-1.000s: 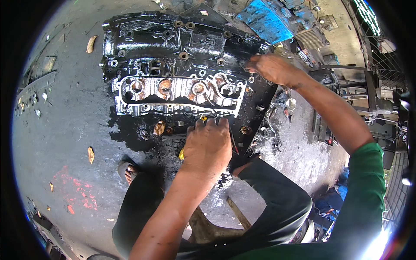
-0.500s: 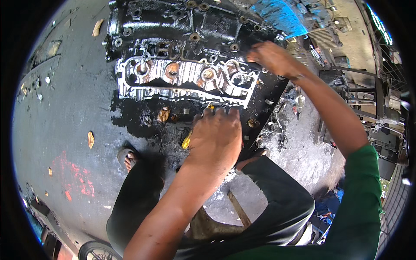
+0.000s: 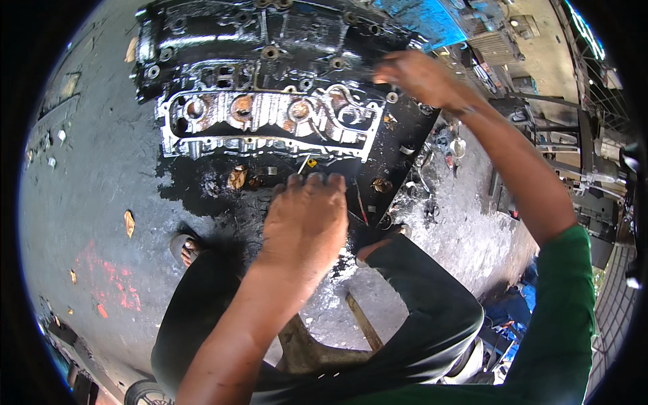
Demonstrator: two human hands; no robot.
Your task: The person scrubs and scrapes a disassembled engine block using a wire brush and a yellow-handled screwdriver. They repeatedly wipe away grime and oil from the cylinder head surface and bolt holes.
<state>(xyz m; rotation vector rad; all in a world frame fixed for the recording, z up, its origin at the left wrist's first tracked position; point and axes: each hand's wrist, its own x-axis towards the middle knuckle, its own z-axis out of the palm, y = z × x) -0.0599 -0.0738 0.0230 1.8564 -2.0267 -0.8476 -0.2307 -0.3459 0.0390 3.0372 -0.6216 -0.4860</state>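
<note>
A metal cylinder head (image 3: pixel 270 128), bright along its rim and rust-brown in its round recesses, lies before me. My left hand (image 3: pixel 307 219) is just on the near side of it, back of the hand up and fingers bent under. What they hold, if anything, is hidden. A thin pale rod (image 3: pixel 304 164) and a small yellow piece (image 3: pixel 312 163) show just beyond its knuckles. My right hand (image 3: pixel 408 74) reaches across to the far right of the head, over a large oily black engine part (image 3: pixel 223 37). Its fingers are curled together, slightly blurred, and their contents cannot be made out.
A blue sheet (image 3: pixel 422 23) and ribbed metal parts (image 3: pixel 496 47) lie at the far right. A thin red-ended stick (image 3: pixel 362 210) is right of my left hand. Dry leaves (image 3: pixel 237 177) and small metal scraps (image 3: pixel 425 182) litter the oily floor. My feet flank the work.
The engine parts and floor have shifted left in view. A yellow piece that showed left of my left hand is out of sight. Both hands keep much the same pose.
</note>
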